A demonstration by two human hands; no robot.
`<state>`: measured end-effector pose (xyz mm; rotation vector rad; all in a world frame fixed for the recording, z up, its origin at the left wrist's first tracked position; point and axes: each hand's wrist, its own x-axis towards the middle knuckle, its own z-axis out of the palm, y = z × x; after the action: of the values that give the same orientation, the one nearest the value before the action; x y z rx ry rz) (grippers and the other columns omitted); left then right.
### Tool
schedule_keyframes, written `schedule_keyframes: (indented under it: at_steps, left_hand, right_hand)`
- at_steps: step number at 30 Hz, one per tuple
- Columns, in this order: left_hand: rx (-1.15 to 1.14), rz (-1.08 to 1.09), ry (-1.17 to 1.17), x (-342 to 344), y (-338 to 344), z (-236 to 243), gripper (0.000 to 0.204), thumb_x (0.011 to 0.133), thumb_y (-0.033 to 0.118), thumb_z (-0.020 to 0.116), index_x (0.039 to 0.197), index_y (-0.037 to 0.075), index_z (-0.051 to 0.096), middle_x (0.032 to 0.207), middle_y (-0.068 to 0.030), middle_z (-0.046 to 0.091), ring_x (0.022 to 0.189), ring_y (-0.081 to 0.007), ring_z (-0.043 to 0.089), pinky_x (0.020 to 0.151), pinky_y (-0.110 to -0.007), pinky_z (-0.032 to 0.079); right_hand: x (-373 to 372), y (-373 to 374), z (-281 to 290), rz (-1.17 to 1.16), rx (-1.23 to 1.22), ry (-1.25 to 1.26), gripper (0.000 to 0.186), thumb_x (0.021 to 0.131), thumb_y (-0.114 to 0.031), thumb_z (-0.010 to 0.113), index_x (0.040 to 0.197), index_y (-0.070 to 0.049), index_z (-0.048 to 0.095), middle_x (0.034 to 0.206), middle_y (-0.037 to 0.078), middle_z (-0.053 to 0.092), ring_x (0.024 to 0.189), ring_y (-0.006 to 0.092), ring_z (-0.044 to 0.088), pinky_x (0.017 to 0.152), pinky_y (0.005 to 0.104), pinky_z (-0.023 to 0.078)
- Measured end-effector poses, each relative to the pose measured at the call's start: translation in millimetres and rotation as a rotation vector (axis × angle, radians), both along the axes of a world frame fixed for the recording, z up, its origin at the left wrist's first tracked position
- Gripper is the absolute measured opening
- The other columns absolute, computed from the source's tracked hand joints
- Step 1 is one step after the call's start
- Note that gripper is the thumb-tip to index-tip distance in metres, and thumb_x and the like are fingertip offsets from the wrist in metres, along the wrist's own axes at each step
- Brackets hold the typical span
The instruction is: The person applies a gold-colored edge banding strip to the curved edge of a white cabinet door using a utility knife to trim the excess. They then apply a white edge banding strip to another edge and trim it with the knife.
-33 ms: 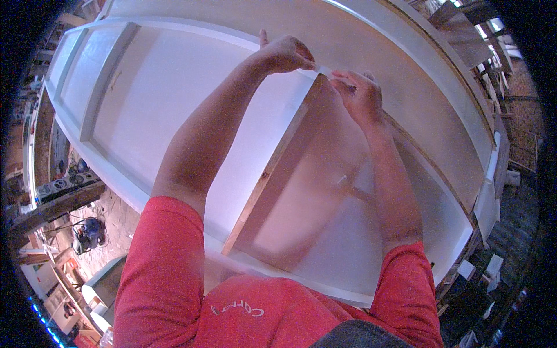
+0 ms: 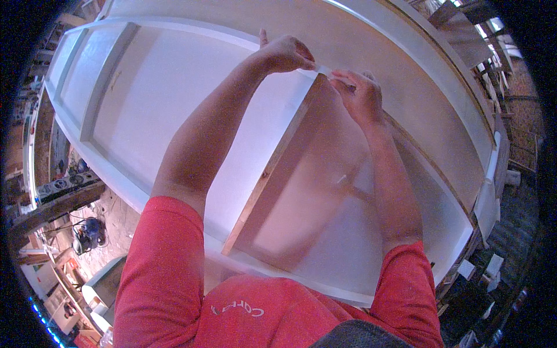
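Both arms reach across a white, boat-like shell (image 2: 191, 87) to the far end of a bare wooden crosspiece (image 2: 272, 159). My left hand (image 2: 287, 55) pinches thumb and fingertips together, one finger raised, at the left end of a short pale strip (image 2: 322, 70). At the strip's other end is my right hand (image 2: 360, 95), its thumb and fingers closed together. The strip looks like tape and spans the small gap between my fingertips, over the crosspiece's end. Whether it is stuck down I cannot tell.
White ribs (image 2: 107, 81) cross the shell on the left. Beyond my hands rises its far side panel (image 2: 441, 116), with a wood-edged strip along it. At lower left, a dark blue corded tool (image 2: 90, 233) lies on the floor. Scraps and boxes (image 2: 493, 267) lie at right.
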<state>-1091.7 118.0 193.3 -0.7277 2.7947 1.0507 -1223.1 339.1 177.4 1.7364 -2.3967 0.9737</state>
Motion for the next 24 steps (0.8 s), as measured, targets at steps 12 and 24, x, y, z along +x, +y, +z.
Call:
schedule_keyframes:
  at_steps: [12, 24]
  left_hand:
    - [-0.071, 0.054, -0.145, -17, 1, -2, 0.057, 0.069, 0.073, 0.079, 0.097, 0.023, 0.084, 0.101, -0.0024, 0.079, 0.123, -0.0324, 0.065, 0.107, -0.083, -0.011]
    - [-0.056, 0.035, -0.191, -13, 4, -6, 0.059, 0.069, 0.076, 0.078, 0.101, 0.026, 0.083, 0.105, -0.0014, 0.078, 0.127, -0.0309, 0.063, 0.106, -0.084, -0.010]
  right_hand:
    - [0, -1, -1, -0.009, 0.000, -0.016, 0.022, 0.089, -0.028, 0.079, 0.107, -0.016, 0.079, 0.099, 0.009, 0.078, 0.088, 0.0306, 0.068, 0.082, 0.0420, 0.054]
    - [4, 5, 13, -0.045, 0.096, -0.100, 0.029, 0.087, -0.034, 0.082, 0.109, -0.015, 0.079, 0.098, 0.009, 0.079, 0.092, 0.0289, 0.071, 0.087, 0.0424, 0.055]
